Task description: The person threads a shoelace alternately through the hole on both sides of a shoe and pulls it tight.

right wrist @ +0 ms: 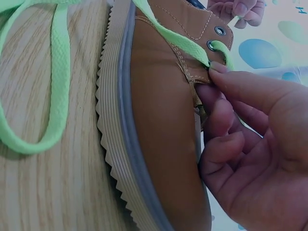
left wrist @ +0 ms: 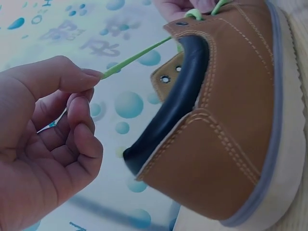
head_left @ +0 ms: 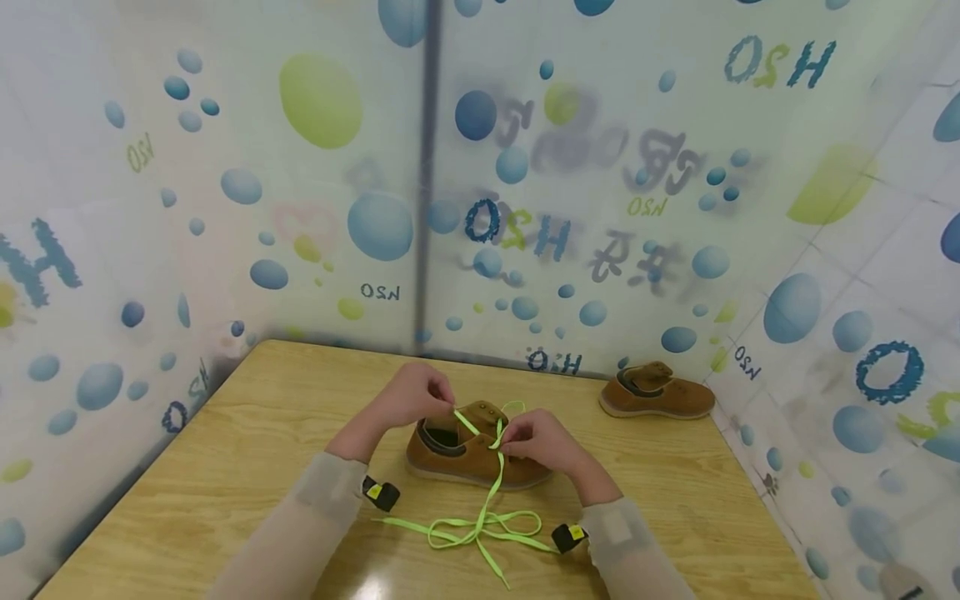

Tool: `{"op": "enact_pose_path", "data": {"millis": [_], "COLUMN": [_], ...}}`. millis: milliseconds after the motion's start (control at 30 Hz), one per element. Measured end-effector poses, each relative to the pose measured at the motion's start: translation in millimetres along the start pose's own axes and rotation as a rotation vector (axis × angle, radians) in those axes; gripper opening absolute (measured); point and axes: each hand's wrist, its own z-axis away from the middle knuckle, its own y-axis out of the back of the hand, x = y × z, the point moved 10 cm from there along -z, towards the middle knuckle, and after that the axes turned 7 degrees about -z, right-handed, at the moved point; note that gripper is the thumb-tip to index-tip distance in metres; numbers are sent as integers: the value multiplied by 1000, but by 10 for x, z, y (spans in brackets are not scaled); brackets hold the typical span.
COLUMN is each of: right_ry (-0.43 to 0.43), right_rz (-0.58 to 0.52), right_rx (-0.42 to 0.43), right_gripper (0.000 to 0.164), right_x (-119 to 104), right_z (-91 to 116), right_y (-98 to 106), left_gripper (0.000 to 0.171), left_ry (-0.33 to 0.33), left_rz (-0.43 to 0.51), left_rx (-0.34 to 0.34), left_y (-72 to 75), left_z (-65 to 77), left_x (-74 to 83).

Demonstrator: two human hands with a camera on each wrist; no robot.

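A brown shoe [head_left: 457, 458] with a dark padded collar stands on the table, its toe to the right. Bright green shoelace [head_left: 491, 492] runs through some of its eyelets. My left hand [head_left: 416, 392] is above the heel side, and its thumb and forefinger pinch one stretch of lace [left wrist: 130, 60], drawn taut from the shoe. At the eyelet flap my right hand [right wrist: 260, 125] pinches the lace at an eyelet, thumb on top and forefinger under the flap's edge. The tongue [left wrist: 166, 77], with metal eyelets beside it, shows past the collar in the left wrist view.
Loose loops of the lace lie on the wooden table [head_left: 225, 467] in front of the shoe. A second brown shoe [head_left: 660, 396], with no lace visible, stands at the back right near the wall. Patterned sheeting [head_left: 600, 167] encloses the table at the back and sides.
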Motion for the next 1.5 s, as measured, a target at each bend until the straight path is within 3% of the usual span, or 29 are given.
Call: {"op": "enact_pose_path", "data": {"millis": [633, 1267, 1500], "right_ry": [-9, -26, -24], "right_rz": [-25, -29, -41], "right_rx": [26, 15, 12], "right_gripper": [8, 8, 8], "right_x": [17, 70, 81], "right_z": [6, -6, -9], "right_y": [28, 16, 6], "left_gripper": [3, 4, 4], "left_ry": [15, 79, 91], "left_rz": [41, 102, 114], "left_rx": [115, 361, 403], "left_y": [386, 769, 823], "left_z": [85, 193, 234], "left_x": [-44, -137, -149]}}
